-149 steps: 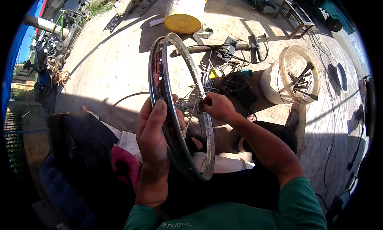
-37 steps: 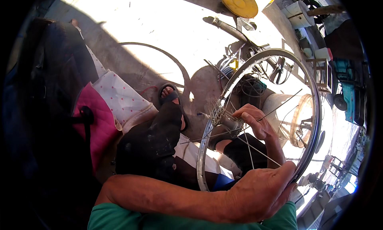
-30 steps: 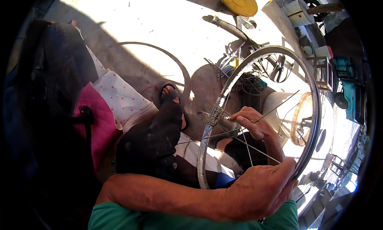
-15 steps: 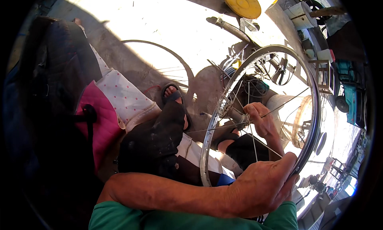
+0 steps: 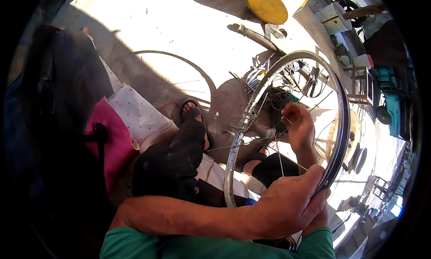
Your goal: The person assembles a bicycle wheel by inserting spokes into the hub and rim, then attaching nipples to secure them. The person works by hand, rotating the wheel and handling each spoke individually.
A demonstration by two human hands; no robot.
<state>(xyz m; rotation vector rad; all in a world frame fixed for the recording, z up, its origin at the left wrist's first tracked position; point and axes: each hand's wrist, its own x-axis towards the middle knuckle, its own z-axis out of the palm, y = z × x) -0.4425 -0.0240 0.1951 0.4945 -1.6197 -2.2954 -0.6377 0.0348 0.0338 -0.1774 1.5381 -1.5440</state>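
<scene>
Where the wheel rim (image 5: 345, 128) stands tilted at right of centre in the frame, my left hand (image 5: 285, 200) is clamped on its lower right edge, thumb and fingers wrapped around it. The hub (image 5: 261, 131) lies toward the ring's left side, with thin spokes (image 5: 279, 158) running out from it at different angles. Beside the hub, my right hand (image 5: 301, 128) has its fingers curled close to the spokes; I cannot tell whether they pinch one. Through the ring I see a tangle of dark cables (image 5: 280, 97) on the floor. Left of the wheel, my black trouser leg (image 5: 166, 167) is bent, a dark sandal (image 5: 194, 113) on that foot. Farther left lie a white cloth with pink dots (image 5: 139, 110) and a magenta cloth (image 5: 114, 144). Along the upper edge shows a yellow-bottomed bucket (image 5: 267, 6); a boxy stool frame (image 5: 360, 98) stands at upper right.
</scene>
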